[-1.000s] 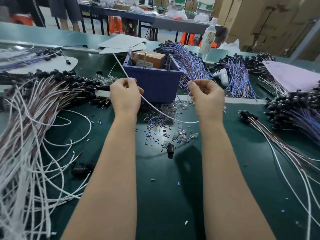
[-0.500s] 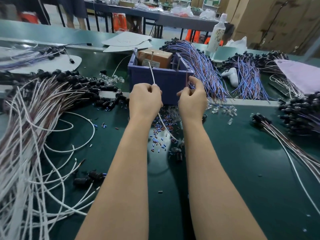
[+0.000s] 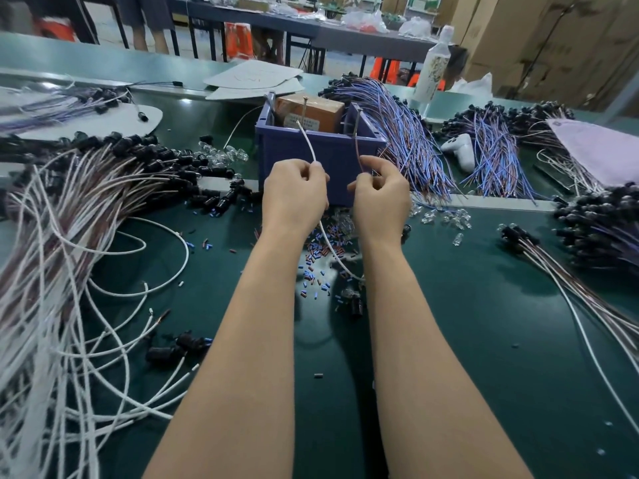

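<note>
My left hand (image 3: pixel 294 195) is pinching a white wire (image 3: pixel 306 141) with curled fingers. The wire is rising toward 12 o'clock and trailing under my wrist toward 5 o'clock. My right hand (image 3: pixel 380 198), just beside it at 3 o'clock, is pinching a thin brown wire (image 3: pixel 357 146). Both hands are hovering before a blue bin (image 3: pixel 328 150). Coloured bits (image 3: pixel 321 250) are lying beneath on the table (image 3: pixel 484 340). White cables (image 3: pixel 52 271) are sprawling at 9 o'clock, and blue wires (image 3: pixel 408 133) at 1 o'clock.
</note>
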Demonstrator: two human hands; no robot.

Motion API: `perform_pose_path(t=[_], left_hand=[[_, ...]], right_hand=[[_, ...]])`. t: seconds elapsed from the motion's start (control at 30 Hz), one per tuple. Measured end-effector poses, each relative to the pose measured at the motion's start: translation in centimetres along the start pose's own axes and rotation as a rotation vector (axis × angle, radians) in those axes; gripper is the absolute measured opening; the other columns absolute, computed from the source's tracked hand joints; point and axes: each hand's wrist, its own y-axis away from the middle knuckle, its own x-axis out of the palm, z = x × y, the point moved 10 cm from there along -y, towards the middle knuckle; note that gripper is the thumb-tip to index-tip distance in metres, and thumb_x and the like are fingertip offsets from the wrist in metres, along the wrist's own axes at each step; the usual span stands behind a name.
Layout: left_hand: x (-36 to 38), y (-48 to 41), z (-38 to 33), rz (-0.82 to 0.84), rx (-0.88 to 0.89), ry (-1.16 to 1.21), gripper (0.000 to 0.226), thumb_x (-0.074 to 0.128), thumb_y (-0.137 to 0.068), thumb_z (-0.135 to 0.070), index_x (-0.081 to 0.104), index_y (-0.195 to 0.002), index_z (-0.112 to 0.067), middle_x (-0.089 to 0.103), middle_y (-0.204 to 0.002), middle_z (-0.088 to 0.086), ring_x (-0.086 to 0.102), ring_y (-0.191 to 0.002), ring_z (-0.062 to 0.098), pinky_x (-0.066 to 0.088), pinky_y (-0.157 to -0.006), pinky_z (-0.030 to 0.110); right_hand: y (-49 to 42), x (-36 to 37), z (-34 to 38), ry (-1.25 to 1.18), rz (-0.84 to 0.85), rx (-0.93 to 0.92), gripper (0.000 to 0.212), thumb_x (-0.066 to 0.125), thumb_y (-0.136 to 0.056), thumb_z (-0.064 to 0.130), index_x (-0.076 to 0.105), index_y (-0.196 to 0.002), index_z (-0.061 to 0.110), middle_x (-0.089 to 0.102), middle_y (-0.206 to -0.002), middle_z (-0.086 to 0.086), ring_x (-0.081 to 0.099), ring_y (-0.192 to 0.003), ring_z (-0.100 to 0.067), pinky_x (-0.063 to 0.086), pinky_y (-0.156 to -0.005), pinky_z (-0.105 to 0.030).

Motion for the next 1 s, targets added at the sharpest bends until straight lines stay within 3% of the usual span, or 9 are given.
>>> perform_pose_path(t=[0.3,0.7,0.9,1.0], left_hand=[[0.07,0.03,0.41,0.001,-0.01,-0.014,0.033,0.044,-0.098,-0.022,0.059,-0.068,-0.023,0.055,-0.057,-0.003,0.053,-0.065,0.019,0.05,-0.076,0.036],[0.39,0.09,-0.05,0.014,0.03,-0.033,0.028,0.046,-0.098,-0.022,0.063,-0.076,-0.017,0.053,-0.056,-0.007,0.051,-0.064,0.018,0.048,-0.073,0.035],[0.38,0.12,-0.34,0.016,0.054,-0.057,0.027,0.046,-0.098,-0.022,0.064,-0.079,-0.015,0.053,-0.057,-0.007,0.052,-0.065,0.02,0.049,-0.073,0.036],[0.42,0.19,-0.48,0.023,0.066,-0.067,0.027,0.045,-0.098,-0.022,0.065,-0.082,-0.013,0.053,-0.057,-0.009,0.051,-0.064,0.018,0.048,-0.073,0.034]], right_hand=[[-0.3,0.02,-0.09,-0.001,-0.003,-0.01,0.027,0.045,-0.092,0.006,0.063,-0.109,0.017,0.069,-0.082,-0.005,0.051,-0.059,-0.009,0.045,-0.067,-0.027],[-0.41,-0.05,-0.07,-0.034,0.0,-0.02,0.028,0.045,-0.091,0.005,0.064,-0.11,0.015,0.069,-0.083,-0.007,0.049,-0.058,-0.005,0.043,-0.066,-0.026],[-0.37,-0.06,0.05,-0.024,0.006,-0.036,0.028,0.044,-0.092,0.005,0.063,-0.111,0.015,0.07,-0.092,-0.01,0.049,-0.059,-0.001,0.038,-0.058,-0.012],[-0.37,-0.03,0.03,-0.031,0.012,-0.035,0.028,0.044,-0.092,0.005,0.063,-0.112,0.014,0.07,-0.093,-0.011,0.048,-0.058,-0.001,0.039,-0.06,-0.016]])
